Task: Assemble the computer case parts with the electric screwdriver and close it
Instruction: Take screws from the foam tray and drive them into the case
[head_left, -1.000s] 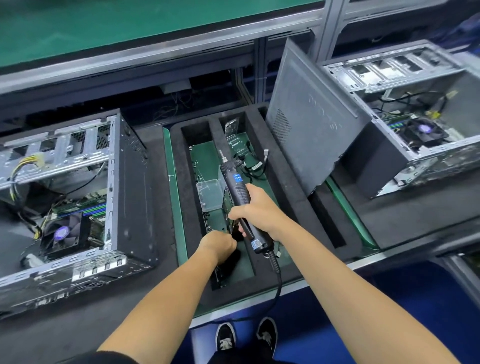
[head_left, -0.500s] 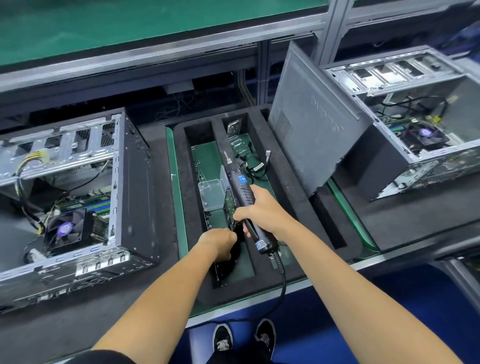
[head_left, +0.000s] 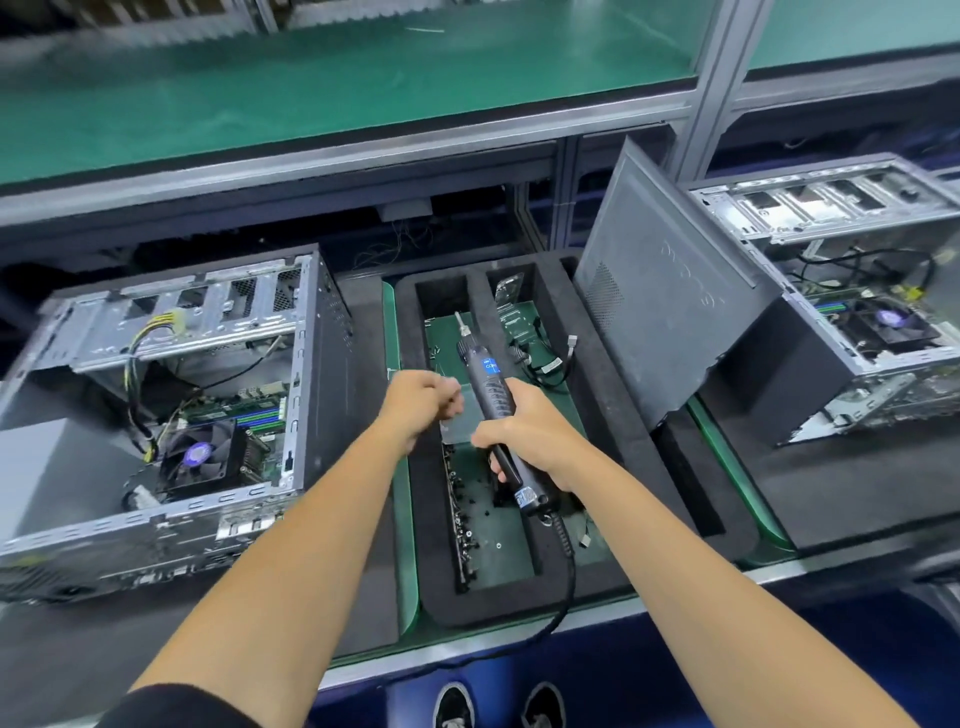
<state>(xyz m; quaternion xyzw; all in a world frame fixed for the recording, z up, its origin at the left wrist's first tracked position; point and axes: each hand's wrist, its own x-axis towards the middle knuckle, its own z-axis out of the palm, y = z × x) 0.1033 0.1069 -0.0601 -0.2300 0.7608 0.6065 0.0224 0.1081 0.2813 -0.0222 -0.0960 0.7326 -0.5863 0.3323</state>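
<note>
Two hands over foam tray (head_left: 613, 364), left hand (head_left: 422, 402) contents hidden, blurred

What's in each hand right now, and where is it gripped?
Right hand grips the black corded electric screwdriver around its lower body. Left hand is curled; any contents cannot be told.

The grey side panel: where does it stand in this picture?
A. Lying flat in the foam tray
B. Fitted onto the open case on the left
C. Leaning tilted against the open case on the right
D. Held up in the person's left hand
C: the grey side panel stands tilted, its upper part resting against the right-hand case, beside the foam tray.
</note>
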